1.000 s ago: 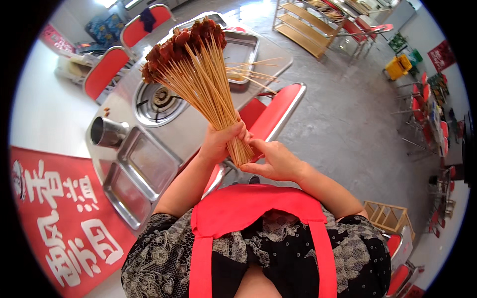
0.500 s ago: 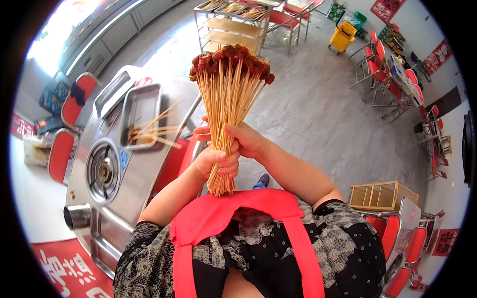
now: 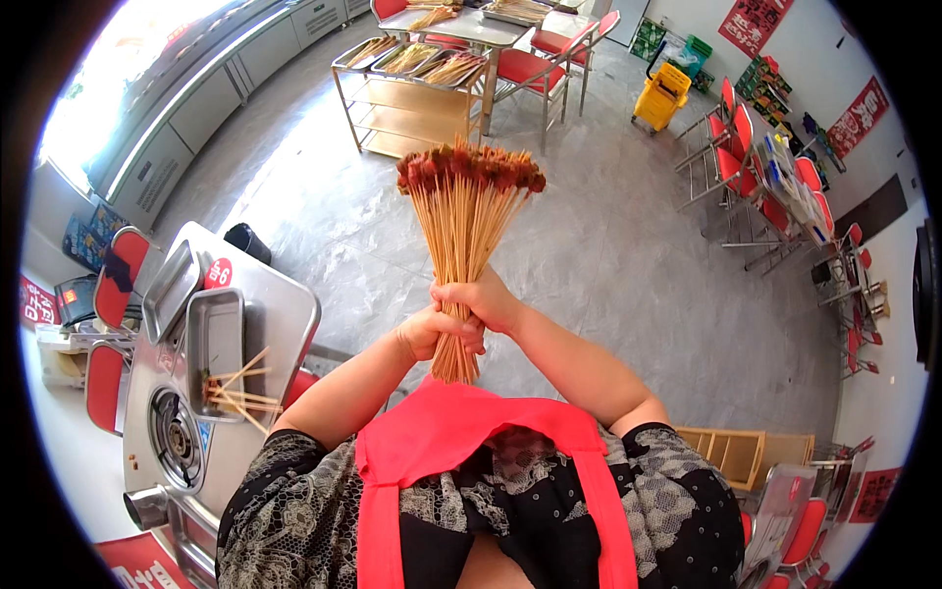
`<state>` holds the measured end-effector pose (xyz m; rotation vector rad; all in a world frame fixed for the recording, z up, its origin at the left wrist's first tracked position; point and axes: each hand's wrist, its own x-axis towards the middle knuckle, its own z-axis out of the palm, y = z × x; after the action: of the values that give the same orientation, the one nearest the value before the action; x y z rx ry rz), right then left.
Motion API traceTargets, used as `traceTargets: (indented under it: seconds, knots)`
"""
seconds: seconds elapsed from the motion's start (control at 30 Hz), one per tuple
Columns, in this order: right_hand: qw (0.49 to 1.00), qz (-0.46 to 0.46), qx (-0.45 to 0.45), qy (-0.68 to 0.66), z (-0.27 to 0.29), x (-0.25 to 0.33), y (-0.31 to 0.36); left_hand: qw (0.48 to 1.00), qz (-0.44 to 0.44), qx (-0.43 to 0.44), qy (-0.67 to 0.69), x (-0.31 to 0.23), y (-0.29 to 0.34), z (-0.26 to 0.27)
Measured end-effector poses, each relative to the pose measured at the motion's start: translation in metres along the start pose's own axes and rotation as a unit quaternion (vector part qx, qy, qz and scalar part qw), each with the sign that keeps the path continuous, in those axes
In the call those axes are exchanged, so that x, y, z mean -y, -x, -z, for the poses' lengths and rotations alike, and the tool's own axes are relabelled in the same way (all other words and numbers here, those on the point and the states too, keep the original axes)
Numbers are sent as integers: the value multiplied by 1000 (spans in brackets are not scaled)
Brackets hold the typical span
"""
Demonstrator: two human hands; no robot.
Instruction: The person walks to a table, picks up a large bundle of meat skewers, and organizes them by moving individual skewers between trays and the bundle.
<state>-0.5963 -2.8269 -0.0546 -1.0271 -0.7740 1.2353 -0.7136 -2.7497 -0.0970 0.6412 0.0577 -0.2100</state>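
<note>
Both my hands grip a thick bundle of meat skewers (image 3: 461,231) in front of my red apron. Dark red meat pieces crowd the fanned-out far end, while the bare wooden sticks narrow toward me. My left hand (image 3: 437,332) wraps the sticks low down, near their lower ends. Just above it, my right hand (image 3: 484,298) closes round the same sticks from the right, touching the left hand. To the left, a steel tray (image 3: 216,334) on the metal table (image 3: 280,285) holds several more skewers at its near end.
A round gas burner (image 3: 176,439) is set in the left table, with red chairs (image 3: 106,388) beyond. Ahead stands a trolley (image 3: 397,108) topped with trays of skewers. A yellow mop bucket (image 3: 661,95) is at the far right, and chairs and tables line the right wall.
The view has shifted: the left table now sits lower and farther left, and the trolley shows more fully. The bundle stays in both hands, its meat end now lower in view.
</note>
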Motion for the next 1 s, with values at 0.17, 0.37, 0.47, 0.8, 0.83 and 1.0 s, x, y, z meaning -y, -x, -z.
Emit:
traceTargets:
  seconds: [0.17,0.37,0.47,0.8,0.83,1.0]
  knots:
    - [998,-7,-67,4,52,-5,-87,965,-10,-216,-146,-66,-43,29]
    - [992,31,-84,86,101,34,-224,909,-39,-290,-296,-174,-99,88]
    - [996,-29,-57,57,107,61,-288,941,-47,-249,-223,-231,-109,117]
    - [958,-229,150,-85,83,33,-472,973,-133,-178,-57,-326,-72,226]
    - [946,-250,181,-96,82,29,-497,972,-148,-172,-60,-339,-71,244]
    - [940,-209,246,-111,49,38,-653,951,-177,-251,-40,-461,-49,314]
